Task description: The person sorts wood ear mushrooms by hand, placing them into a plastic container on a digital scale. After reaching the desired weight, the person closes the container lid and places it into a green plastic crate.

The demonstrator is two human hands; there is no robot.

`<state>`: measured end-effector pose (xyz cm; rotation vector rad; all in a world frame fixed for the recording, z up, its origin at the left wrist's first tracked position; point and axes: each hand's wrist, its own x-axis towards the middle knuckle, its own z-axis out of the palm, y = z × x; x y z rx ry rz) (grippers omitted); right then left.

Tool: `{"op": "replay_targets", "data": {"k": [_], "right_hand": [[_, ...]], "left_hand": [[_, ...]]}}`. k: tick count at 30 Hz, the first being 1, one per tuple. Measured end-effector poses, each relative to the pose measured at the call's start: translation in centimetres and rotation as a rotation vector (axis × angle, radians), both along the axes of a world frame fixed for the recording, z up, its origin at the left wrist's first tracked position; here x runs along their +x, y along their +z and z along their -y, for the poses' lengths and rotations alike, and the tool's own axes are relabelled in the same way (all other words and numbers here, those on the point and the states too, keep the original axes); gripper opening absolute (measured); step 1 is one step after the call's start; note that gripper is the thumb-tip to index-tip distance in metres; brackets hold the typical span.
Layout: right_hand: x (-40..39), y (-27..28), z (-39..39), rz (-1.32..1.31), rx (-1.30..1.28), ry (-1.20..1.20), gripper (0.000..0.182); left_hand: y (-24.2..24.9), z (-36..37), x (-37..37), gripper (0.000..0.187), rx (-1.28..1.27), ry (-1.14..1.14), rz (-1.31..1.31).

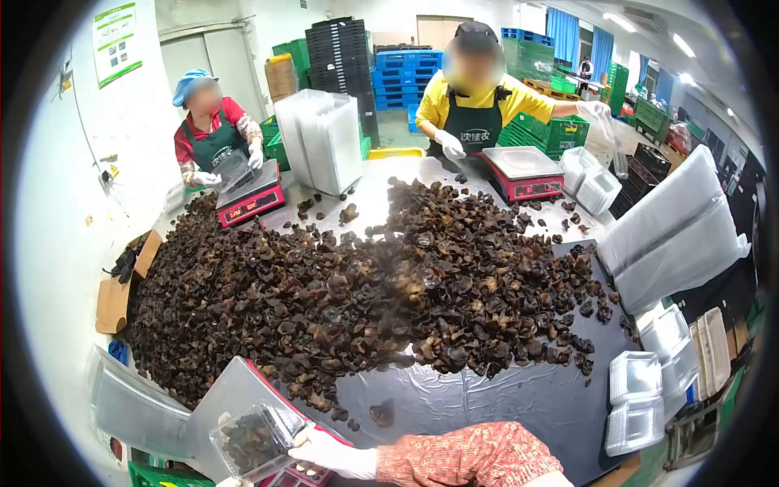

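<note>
A clear plastic box (253, 442) with dark wood ear mushrooms inside sits over the plate of a red-edged scale (231, 398) at the lower left. My right hand (333, 456), in a white glove, reaches in from the right under a red patterned sleeve, its fingers closed on the box's right edge. Only a sliver of my left hand (234, 482) shows at the bottom edge, just below the box; its fingers are hidden. Beyond the scale spreads a large heap of wood ear mushrooms (324, 300).
Across the table, one person in a blue cap (215, 134) and another in a yellow shirt (479, 105) stand at scales (251, 197) (523, 174). Clear boxes (634, 402) are stacked at right, near a plastic-wrapped stack (673, 231). A cardboard box (114, 304) lies left.
</note>
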<state>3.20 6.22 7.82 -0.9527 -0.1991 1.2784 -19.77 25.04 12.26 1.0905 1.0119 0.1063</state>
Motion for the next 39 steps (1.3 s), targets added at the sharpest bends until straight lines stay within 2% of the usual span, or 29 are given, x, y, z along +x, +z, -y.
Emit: {"op": "replay_targets", "data": {"k": [3,4,7,8,9,11,12,13,14,15,16,17,18,19,20,21,23,25,27,29,32,33,34,37,39], "right_hand": [[0.5,0.1,-0.5,0.000,-0.048,0.074,0.016],[1.4,1.1,0.0,0.163,-0.008,0.153,0.014],[0.2,-0.5,-0.1,0.288,-0.003,-0.075,0.010],[1.2,-0.6,0.1,0.392,-0.075,0.065,0.012],[1.1,-1.9,-0.5,0.463,-0.173,0.102,0.017],[1.1,-1.3,1.1,0.751,-0.149,0.092,0.018],[0.9,-0.7,2.2,0.932,-0.151,0.063,0.017],[0.9,0.6,3.7,0.779,-0.111,0.119,0.019],[0.8,2.4,5.0,0.868,-0.118,0.125,0.019],[0.2,3.7,6.1,0.871,-0.199,0.122,0.020],[-0.4,3.8,7.2,0.799,-0.159,0.092,0.020],[-0.7,4.1,8.5,0.925,-0.147,0.106,0.021],[-1.1,2.5,9.4,0.610,-0.070,0.081,0.021],[-1.0,5.1,10.4,0.656,-0.166,0.128,0.023],[-1.2,3.0,11.5,0.733,-0.182,0.127,0.024],[-1.6,3.2,12.3,0.634,-0.105,0.090,0.024],[-2.6,3.2,13.7,0.709,-0.129,0.102,0.022],[-3.4,2.2,15.2,0.577,-0.023,0.092,0.025],[-4.3,1.7,16.3,0.662,-0.018,0.027,0.018],[-6.2,2.4,17.1,0.587,-0.060,-0.137,0.010],[-8.6,1.8,18.9,0.468,-0.154,-0.279,0.012],[-9.5,0.9,19.9,0.427,-0.190,-0.310,0.014],[-9.9,-1.7,21.1,0.552,-0.205,-0.291,0.013],[-11.3,-5.0,23.6,0.513,-0.321,-0.302,0.010],[-12.2,-6.6,24.2,0.473,-0.344,-0.336,0.011]], "left_hand": [[0.9,0.4,0.5,0.026,0.077,-0.004,-0.010],[1.1,0.7,0.7,0.025,0.103,0.003,-0.014],[1.1,1.0,0.5,0.024,0.195,-0.059,-0.047],[1.1,1.5,0.5,0.026,0.246,-0.058,-0.078],[0.9,1.9,0.2,0.027,0.249,-0.093,-0.034],[0.8,3.0,0.0,0.027,0.275,-0.097,-0.068],[-1.0,1.7,-1.8,0.026,0.217,-0.183,-0.040],[-0.6,3.3,-0.5,0.024,0.324,-0.081,-0.035],[0.1,5.6,0.1,0.029,0.315,-0.003,0.137],[1.0,6.7,-0.1,0.029,0.321,-0.030,0.024],[2.1,8.2,-0.1,0.028,0.366,-0.047,-0.043],[1.6,8.8,-1.0,0.025,0.321,-0.019,-0.003],[2.0,9.5,-1.3,0.028,0.342,-0.038,-0.006],[1.7,9.8,-2.2,0.022,0.267,-0.078,0.059],[1.5,10.5,-2.8,0.022,0.236,-0.065,0.114],[1.3,11.2,-3.2,0.023,0.204,-0.064,0.173],[1.0,11.8,-4.1,0.021,0.113,-0.022,0.260],[-0.4,12.6,-4.6,0.023,0.062,0.019,0.354],[-1.0,13.3,-4.8,0.021,0.050,0.000,0.311],[-1.5,14.1,-4.7,0.019,0.022,-0.075,0.267],[-2.7,15.9,-4.3,0.015,0.004,-0.070,0.263],[-3.5,16.5,-4.4,0.014,-0.007,-0.066,0.267],[-4.2,17.1,-4.4,0.013,0.010,-0.065,0.258],[-6.0,18.4,-4.5,0.015,-0.122,-0.085,0.131],[-7.9,18.9,-4.9,0.014,-0.124,-0.109,0.078]]}}
